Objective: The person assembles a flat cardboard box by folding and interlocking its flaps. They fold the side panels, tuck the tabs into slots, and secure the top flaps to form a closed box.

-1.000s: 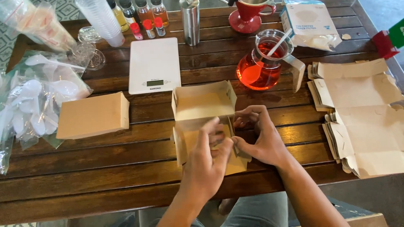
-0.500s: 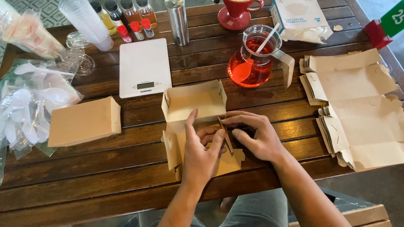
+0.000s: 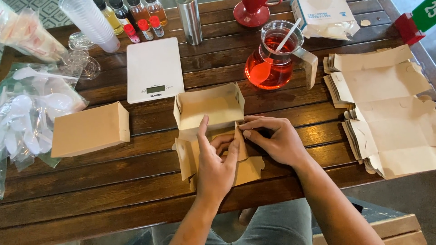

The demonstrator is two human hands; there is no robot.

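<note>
A half-folded brown cardboard box (image 3: 210, 110) lies on the dark wooden table (image 3: 136, 190) right in front of me, its lid part standing open toward the back. My left hand (image 3: 216, 165) presses down inside the near part of the box, thumb up against the lid wall. My right hand (image 3: 274, 139) pinches a side flap (image 3: 239, 138) of the same box between its fingertips. Another flap (image 3: 249, 169) sticks out flat at the near right.
A finished closed box (image 3: 89, 129) lies at left beside a bag of white plastic spoons (image 3: 27, 113). Behind stand a white scale (image 3: 153, 68), a glass pitcher of red liquid (image 3: 270, 59), small bottles, stacked cups (image 3: 91, 22). Flat unfolded boxes (image 3: 386, 104) are stacked at right.
My view has shifted slightly. Both hands stay on the box; my left hand has pushed further into it and my right hand has folded the side flap upward.
</note>
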